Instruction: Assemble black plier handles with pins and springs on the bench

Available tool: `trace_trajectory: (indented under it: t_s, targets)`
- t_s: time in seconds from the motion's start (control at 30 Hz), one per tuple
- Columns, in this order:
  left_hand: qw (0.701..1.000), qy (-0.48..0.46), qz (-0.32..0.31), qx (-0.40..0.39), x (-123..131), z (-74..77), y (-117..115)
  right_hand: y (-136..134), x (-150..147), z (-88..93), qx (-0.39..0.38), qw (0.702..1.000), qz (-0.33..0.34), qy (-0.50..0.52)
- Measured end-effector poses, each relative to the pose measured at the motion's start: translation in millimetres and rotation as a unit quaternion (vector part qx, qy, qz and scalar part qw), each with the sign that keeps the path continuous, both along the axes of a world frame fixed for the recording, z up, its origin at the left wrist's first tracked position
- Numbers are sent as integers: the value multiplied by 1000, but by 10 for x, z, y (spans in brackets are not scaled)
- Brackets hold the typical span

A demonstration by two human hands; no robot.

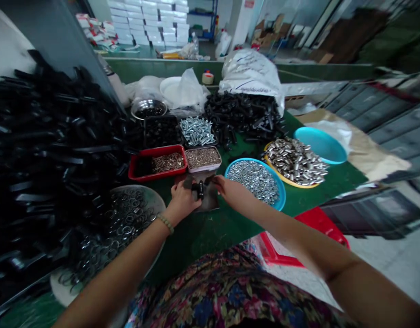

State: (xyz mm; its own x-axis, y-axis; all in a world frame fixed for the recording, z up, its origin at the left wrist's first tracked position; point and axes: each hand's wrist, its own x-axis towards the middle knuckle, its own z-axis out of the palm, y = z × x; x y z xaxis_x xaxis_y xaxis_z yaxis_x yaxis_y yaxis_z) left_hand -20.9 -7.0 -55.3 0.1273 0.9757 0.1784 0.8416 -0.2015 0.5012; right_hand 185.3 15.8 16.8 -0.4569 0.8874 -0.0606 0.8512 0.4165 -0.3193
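Observation:
In the head view my left hand [183,200], with a beaded bracelet at the wrist, is closed around a small black part [201,189]. My right hand [225,186] is just right of it, fingers pinched together by a dark spot; what they hold is too small and dim to name. Both hands are over a dark metal plate [210,200] on the green table. Behind them stand a red tray [158,172] of small coppery pieces and a white tray [203,167] of tiny metal pieces. A blue basin [282,196] of small silvery parts is near my right forearm.
Black parts [53,136] are heaped high on the left, beside a basin of metal rings [128,218]. Further back are screws [197,130], more black parts [244,114] and a white sack [251,73]. Silvery cylinders [295,161] fill a yellow basin on the right.

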Motion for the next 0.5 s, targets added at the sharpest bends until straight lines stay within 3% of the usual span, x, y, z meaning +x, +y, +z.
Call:
trace_trajectory:
  t_s: [0.1,0.17,0.2,0.27,0.33,0.37,0.4,0.43,0.5]
  targets:
    - [998,-53,-23,-31,16,59,76,-24,427,-209,71,992,-107,-13]
    - [974,-210,-1,-84,37,172,134,-19,709,-353,108,977,-176,-57]
    - [938,-320,24,-131,46,255,154,-1,838,-409,119,971,-192,-74]
    - [809,-531,63,-243,55,451,167,75,1087,-458,133,968,-194,-85]
    - [671,-664,67,-324,63,641,155,204,1359,-416,150,962,-214,-77]
    - [626,-697,65,-342,75,714,145,288,1509,-372,164,953,-243,-74]
    - [605,-715,71,-342,97,765,138,381,1664,-322,179,940,-283,-74]
    - [605,-722,89,-323,129,791,137,480,1818,-276,190,922,-328,-75]
    - [639,-710,144,-260,215,783,151,676,2089,-214,180,890,-410,-81]
